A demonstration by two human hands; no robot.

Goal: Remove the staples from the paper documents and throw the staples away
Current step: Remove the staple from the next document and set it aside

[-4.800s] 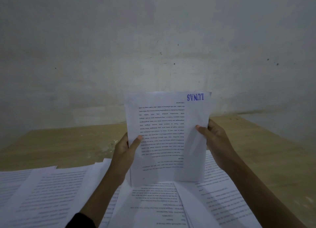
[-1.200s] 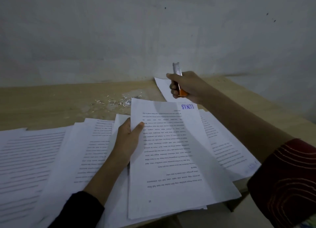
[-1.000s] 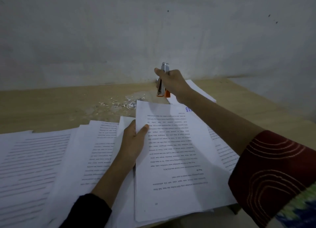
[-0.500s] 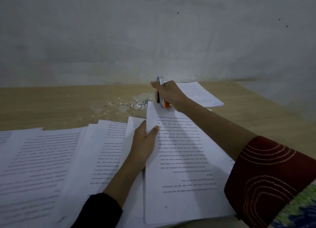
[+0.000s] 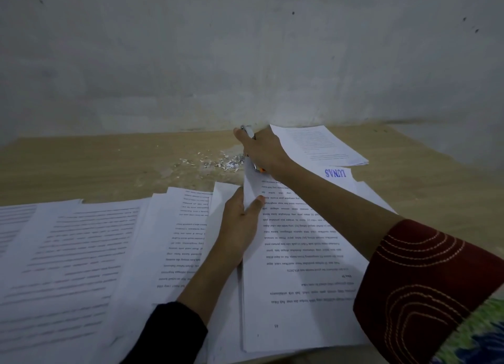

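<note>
Your right hand (image 5: 263,152) clutches the staple remover (image 5: 248,131) at the document's (image 5: 300,254) corner; your left hand (image 5: 240,224) pinches its edge. Pry gently next.

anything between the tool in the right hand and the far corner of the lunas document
Nothing visible. The right hand holds the tool at the far left corner of the document; the left hand pinches its edge just below. The staple itself is hidden.

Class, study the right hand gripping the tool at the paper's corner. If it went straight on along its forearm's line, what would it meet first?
Probably the wall, after a short strip of bare table; the right hand points just past the scrap pile. Depth is unclear.
</note>
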